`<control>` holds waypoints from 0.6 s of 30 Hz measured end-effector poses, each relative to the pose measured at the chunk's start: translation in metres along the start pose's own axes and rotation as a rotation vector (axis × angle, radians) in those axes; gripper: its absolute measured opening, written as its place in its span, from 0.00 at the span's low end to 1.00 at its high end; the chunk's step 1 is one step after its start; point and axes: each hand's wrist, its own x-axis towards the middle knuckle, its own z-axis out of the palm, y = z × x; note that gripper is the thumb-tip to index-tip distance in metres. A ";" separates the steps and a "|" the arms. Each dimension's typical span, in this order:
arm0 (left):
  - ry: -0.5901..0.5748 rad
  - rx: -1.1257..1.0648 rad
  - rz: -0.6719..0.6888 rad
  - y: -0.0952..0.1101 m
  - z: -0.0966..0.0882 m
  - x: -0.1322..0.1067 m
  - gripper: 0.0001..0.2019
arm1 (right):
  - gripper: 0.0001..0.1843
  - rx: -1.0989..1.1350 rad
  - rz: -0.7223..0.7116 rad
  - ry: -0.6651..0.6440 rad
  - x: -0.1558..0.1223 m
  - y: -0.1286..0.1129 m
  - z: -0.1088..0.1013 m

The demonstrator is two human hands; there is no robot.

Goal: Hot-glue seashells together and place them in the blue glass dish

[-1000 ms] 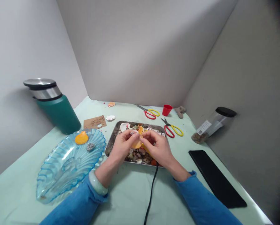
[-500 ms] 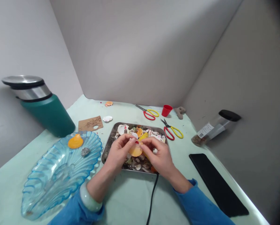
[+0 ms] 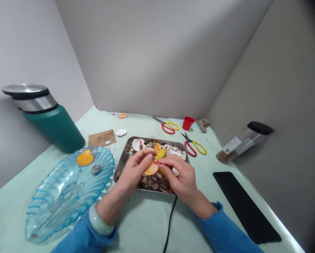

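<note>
Over the metal tray, my left hand (image 3: 136, 168) pinches a yellow-orange seashell (image 3: 151, 169) between thumb and fingers. My right hand (image 3: 179, 175) is closed, its thumb and forefinger pinched at the shell's upper right edge. A small red bit (image 3: 155, 163) shows there, right by the fingertips; I cannot tell whether it is a mark or a loose piece. Both hands hang above the metal tray (image 3: 123, 165), which is full of assorted shells. Just behind the fingers lies a yellow object (image 3: 161, 153), partly hidden.
At left are a blue glass dish (image 3: 67, 189) with an orange shell (image 3: 85, 158) and grey stone (image 3: 96, 169), a green bottle (image 3: 54, 126) and a cardboard piece (image 3: 102, 138). Two scissors (image 3: 170, 127), a red cup (image 3: 188, 123), a jar (image 3: 243, 142) and a black slab (image 3: 245, 207) stand rightward.
The shell has tilted in my fingers, and the red bit now sits at its upper right edge. My hands stay over the tray. The view has shifted slightly.
</note>
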 end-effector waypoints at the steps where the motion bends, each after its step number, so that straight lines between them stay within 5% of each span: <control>1: 0.009 0.061 0.053 0.000 0.000 0.000 0.18 | 0.08 -0.025 0.026 0.025 0.000 0.000 0.000; 7: -0.139 0.427 0.372 0.004 -0.003 -0.005 0.09 | 0.07 -0.044 0.043 0.076 -0.001 0.002 0.000; 13: -0.209 0.396 0.274 0.005 -0.003 -0.007 0.12 | 0.07 -0.063 0.069 0.071 -0.002 0.004 0.002; 18: -0.099 0.099 0.023 0.001 -0.003 -0.005 0.17 | 0.08 -0.078 0.095 0.057 -0.002 0.007 0.002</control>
